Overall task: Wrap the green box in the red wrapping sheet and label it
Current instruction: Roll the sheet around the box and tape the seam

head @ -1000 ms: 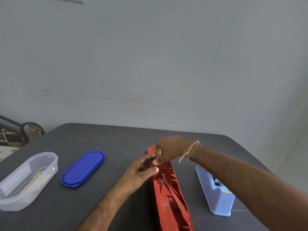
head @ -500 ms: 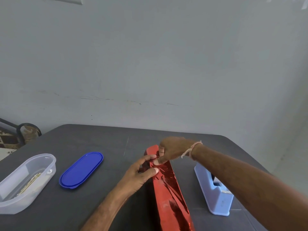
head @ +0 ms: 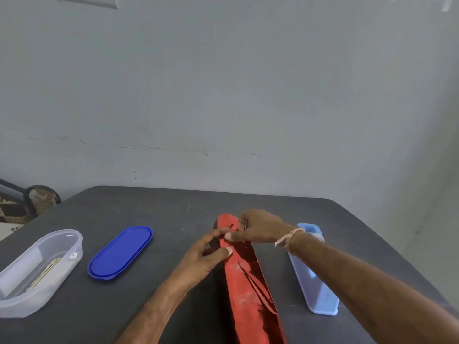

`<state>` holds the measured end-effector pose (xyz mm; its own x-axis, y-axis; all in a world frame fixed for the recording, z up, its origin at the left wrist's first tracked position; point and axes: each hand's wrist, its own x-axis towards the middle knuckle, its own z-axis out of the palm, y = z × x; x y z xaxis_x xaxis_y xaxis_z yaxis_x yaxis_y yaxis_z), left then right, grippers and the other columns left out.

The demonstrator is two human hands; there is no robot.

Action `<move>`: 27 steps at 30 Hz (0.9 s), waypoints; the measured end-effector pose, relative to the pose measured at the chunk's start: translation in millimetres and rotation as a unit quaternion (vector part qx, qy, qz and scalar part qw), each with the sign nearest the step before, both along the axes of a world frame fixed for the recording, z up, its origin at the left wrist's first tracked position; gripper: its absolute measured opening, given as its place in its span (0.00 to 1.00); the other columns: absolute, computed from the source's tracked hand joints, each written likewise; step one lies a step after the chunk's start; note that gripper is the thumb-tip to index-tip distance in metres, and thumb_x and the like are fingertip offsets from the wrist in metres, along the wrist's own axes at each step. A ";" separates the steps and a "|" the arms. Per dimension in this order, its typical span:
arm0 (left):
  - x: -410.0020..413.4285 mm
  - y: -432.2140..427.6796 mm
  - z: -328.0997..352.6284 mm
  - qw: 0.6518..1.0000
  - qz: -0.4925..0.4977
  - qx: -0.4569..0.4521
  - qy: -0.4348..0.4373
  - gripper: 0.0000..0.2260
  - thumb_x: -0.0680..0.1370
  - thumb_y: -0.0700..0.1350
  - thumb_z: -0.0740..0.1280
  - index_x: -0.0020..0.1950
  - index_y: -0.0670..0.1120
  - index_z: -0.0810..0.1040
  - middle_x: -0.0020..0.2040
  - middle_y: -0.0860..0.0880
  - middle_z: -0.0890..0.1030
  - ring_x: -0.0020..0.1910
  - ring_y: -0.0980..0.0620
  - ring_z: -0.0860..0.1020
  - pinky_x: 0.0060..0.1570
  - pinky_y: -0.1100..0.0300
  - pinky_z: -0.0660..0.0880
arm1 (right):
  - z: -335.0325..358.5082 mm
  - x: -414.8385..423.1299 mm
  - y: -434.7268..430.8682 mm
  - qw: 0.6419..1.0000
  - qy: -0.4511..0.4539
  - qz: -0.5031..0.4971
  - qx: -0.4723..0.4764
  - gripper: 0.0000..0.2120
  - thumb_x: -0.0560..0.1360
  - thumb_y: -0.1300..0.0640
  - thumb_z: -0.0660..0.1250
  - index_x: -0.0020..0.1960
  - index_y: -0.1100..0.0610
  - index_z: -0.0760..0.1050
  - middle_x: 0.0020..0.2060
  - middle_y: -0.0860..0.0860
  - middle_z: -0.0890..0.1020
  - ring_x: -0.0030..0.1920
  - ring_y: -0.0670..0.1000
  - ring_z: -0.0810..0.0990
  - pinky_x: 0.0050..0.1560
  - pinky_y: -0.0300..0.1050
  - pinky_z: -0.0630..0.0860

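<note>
Left hand [head: 206,256] fingers have crept up to the fold since the prior frame. Counter [head: 161,212] bears the red wrapping sheet [head: 248,281], the green box unseen, presumably within; tape dispenser [head: 315,289] lies just right of the sheet. Right hand [head: 258,227] and left hand pinch the sheet's far end. Step: end fold; next likely calls for tape.

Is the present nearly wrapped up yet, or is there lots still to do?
Mostly wrapped: the red wrapping sheet covers all the visible length, no green showing. Right now the left hand and right hand pinch its far end, folding it closed. Left: taping that end, perhaps with the blue tape dispenser, and adding a label; none is visible.
</note>
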<state>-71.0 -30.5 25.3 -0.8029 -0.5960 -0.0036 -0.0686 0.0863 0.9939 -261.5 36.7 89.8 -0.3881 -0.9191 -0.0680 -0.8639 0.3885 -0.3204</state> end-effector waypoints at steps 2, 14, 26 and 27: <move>1.2 0.5 1.1 1.000 0.000 -0.002 -0.002 0.18 0.80 0.49 0.70 0.67 0.65 0.73 0.58 0.64 0.74 0.53 0.65 0.79 0.43 0.67 0.76 | -2.1 -0.8 5.4 0.998 -0.058 -0.013 -0.018 0.17 0.74 0.39 0.72 0.45 0.53 0.75 0.36 0.48 0.80 0.36 0.46 0.78 0.38 0.42 0.77; 0.0 6.4 0.4 1.000 0.022 0.012 -0.013 0.22 0.79 0.52 0.72 0.70 0.68 0.73 0.59 0.66 0.73 0.56 0.63 0.75 0.48 0.62 0.75 | -28.1 20.6 39.3 0.947 -0.235 -0.135 -0.171 0.19 0.74 0.45 0.74 0.56 0.54 0.71 0.48 0.52 0.82 0.46 0.53 0.85 0.39 0.47 0.83; -2.2 19.9 1.7 0.994 0.094 0.061 0.011 0.42 0.76 0.52 0.76 0.82 0.62 0.55 0.72 0.46 0.73 0.62 0.51 0.75 0.62 0.52 0.74 | -42.0 42.4 74.0 0.853 -0.432 -0.170 -0.238 0.21 0.75 0.48 0.74 0.62 0.55 0.71 0.54 0.53 0.81 0.44 0.45 0.83 0.30 0.34 0.77; -2.2 20.3 1.4 0.993 0.103 0.064 0.008 0.42 0.75 0.52 0.76 0.83 0.60 0.54 0.73 0.45 0.73 0.60 0.51 0.75 0.61 0.52 0.74 | -43.1 44.0 75.4 0.850 -0.438 -0.166 -0.241 0.21 0.75 0.47 0.74 0.62 0.55 0.72 0.54 0.53 0.81 0.44 0.45 0.83 0.30 0.34 0.78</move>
